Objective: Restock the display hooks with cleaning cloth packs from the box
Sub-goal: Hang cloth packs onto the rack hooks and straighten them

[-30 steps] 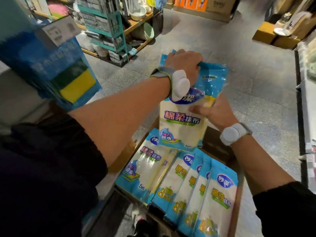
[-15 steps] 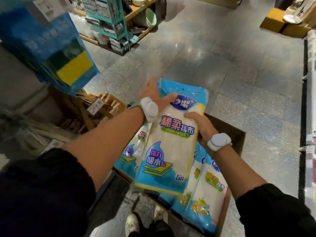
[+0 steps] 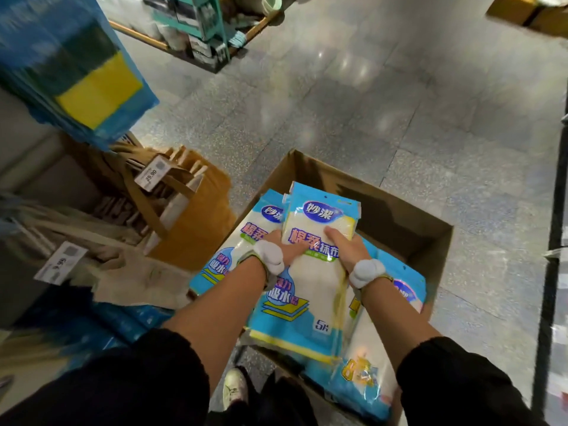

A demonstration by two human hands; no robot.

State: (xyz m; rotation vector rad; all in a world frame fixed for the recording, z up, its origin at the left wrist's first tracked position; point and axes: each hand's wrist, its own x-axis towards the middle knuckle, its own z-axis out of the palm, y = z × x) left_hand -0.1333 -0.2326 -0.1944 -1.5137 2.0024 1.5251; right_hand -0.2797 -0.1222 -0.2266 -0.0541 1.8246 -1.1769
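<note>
1. The left hand (image 3: 287,249) and the right hand (image 3: 342,245) clasp one cloth pack (image 3: 310,290) by its sides. The fingers behind it are hidden.
2. It lies over the other packs (image 3: 368,379) in the box (image 3: 408,216), so this is likely the picking-up step.
3. The next move probably calls for lifting the pack up and left and threading its top onto a hook.
4. No hook shows; blurred sponge packs (image 3: 92,84) hang up there.

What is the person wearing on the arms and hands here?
Black long sleeves, the left sleeve and the right sleeve, end near the elbows, leaving the forearms bare. Each wrist carries a white, rounded device on a grey-green strap: the left wrist device and the right wrist device. The left hand and right hand are ungloved.
</note>
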